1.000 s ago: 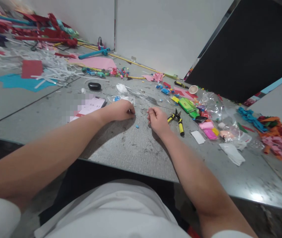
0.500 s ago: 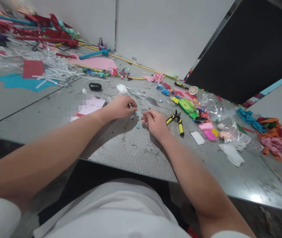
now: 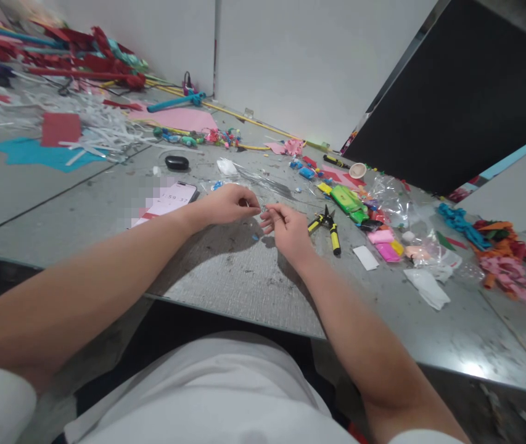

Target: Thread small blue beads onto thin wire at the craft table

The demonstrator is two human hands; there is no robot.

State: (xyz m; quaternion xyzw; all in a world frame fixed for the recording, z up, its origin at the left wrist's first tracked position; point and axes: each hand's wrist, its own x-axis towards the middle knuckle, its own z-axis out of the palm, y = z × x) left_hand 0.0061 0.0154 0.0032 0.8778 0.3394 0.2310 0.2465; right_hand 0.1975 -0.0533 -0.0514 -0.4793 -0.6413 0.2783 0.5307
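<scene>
Left hand [image 3: 226, 205] and right hand [image 3: 287, 227] low over grey surface [image 3: 244, 277], fingertips nearly meeting. Both pinched shut on something very small between them, about where fingertips converge (too fine to identify; may be thin wire). Small blue bead [image 3: 255, 237] lies on surface just below gap between hands, touched by neither. Yellow-handled pliers [image 3: 328, 226] just right of right hand. Phone [image 3: 170, 198] near left wrist, on its far side. Black case [image 3: 176, 163] farther back.
</scene>
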